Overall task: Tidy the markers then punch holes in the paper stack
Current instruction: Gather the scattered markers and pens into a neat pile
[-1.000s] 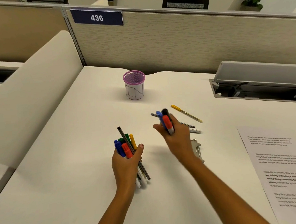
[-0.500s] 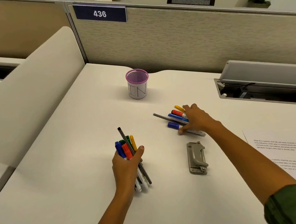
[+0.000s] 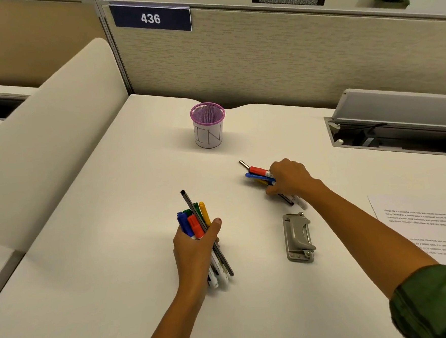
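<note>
My left hand grips a bundle of markers with blue, red, green and yellow caps and a dark pen, held above the desk. My right hand is closed over a second bunch of markers lying on the desk, with red, blue and yellow caps and a grey pen tip sticking out to the left. A purple mesh pen cup with a paper label stands farther back. A grey hole punch lies just in front of my right hand. The printed paper stack is at the right.
A beige partition wall with a "436" sign runs along the back of the white desk. An open cable tray sits at the back right. A curved cream divider borders the left side.
My right hand came down from mid-air onto the desk and gathered the loose pens with the markers it held. The left hand stayed still.
</note>
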`<state>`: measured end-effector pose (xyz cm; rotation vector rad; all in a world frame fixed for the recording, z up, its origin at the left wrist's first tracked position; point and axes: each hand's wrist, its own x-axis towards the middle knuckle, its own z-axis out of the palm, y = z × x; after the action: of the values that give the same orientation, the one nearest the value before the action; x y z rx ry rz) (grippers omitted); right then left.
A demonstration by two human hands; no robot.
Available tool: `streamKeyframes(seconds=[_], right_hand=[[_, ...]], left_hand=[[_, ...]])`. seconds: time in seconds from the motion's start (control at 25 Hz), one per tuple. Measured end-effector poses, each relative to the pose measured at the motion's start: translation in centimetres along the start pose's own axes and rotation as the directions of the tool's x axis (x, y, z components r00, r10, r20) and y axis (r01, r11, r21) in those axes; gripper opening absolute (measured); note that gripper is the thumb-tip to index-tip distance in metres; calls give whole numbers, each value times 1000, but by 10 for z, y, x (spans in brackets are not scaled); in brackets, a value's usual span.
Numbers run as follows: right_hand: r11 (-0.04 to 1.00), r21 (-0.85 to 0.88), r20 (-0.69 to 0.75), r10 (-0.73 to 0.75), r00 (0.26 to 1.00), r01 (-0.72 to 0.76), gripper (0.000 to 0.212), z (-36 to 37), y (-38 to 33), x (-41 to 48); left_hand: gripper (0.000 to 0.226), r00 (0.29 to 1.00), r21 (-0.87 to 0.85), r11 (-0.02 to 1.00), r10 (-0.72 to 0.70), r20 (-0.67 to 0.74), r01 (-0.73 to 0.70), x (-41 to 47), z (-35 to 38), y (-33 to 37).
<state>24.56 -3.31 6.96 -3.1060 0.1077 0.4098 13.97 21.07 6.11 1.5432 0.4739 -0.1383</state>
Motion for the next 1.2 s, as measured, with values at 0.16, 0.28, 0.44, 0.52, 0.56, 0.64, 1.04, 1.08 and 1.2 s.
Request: streamKeyframes(seconds=[0.16,0.28,0.44,0.52,0.56,0.64,1.04,1.08,1.2], right_hand=[[980,188,-12,64,998,-61,43,-10,-10,-14],[817,554,-63,234,970,-161,37,-28,-25,-43],[459,880,61,153,986,-126,14,-28,-61,-97],[360,924,137,1,991,-128,12,-14,-86,-118],[370,922,139,-42,989,-113,15,-6,-97,-124],[388,919,96,-58,994,-66,15,8,-112,-130],[222,972,100,-71,992,-82,44,33,-139,-143],[222,973,83,-102,991,-59,46,33,-135,-142],[238,971,21,-174,985,21,52,31,-125,-138]], left_hand=[[24,1000,14,1000,21,12,-21,0,-4,1],[23,1000,17,1000,13,26,-14,-1,-7,0],[25,992,-61,994,-84,95,90,-1,-4,-1],[26,986,-72,991,-104,128,113,-3,-1,-3],[26,986,-75,991,-96,140,107,-4,1,-4],[26,985,-75,993,-83,154,96,-6,3,-7],[35,890,-363,869,-168,425,337,-20,10,7],[33,894,-355,880,-152,421,317,-19,9,8],[41,914,-339,911,-91,395,237,-17,8,7]])
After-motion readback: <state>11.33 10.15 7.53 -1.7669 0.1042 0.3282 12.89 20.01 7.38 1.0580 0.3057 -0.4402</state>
